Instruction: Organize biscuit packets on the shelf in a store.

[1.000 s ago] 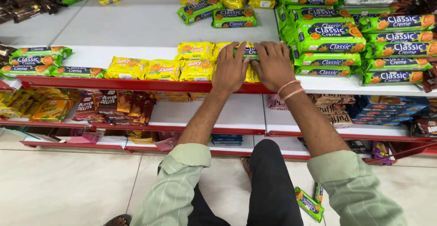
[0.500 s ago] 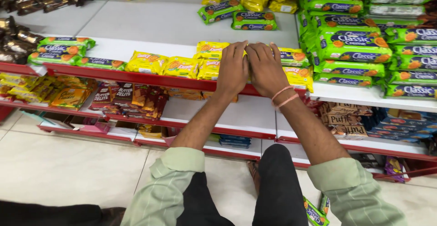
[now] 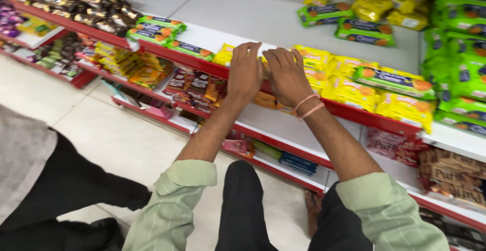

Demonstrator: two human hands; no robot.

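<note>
My left hand (image 3: 245, 73) and my right hand (image 3: 285, 74) rest side by side on a row of yellow snack packets (image 3: 316, 58) at the front edge of a white shelf (image 3: 263, 18) with a red rim. Both palms face down, fingers laid over the packets. A yellow packet (image 3: 224, 54) lies just left of my left hand. More yellow packets (image 3: 349, 91) continue to the right of my right hand. A pink thread band circles my right wrist. Whether either hand grips a packet is hidden under the palms.
Green biscuit packs (image 3: 460, 74) pile up at the right and lie further back (image 3: 364, 31). Dark and orange packets (image 3: 147, 71) fill lower shelves at left. Another person's dark trousers (image 3: 61, 190) stand at the lower left on the tiled floor (image 3: 116, 139).
The view has swung left and tilted; the shelf now runs diagonally. Both hands stay together on the yellow packets. Another person's legs have come into view at lower left.
</note>
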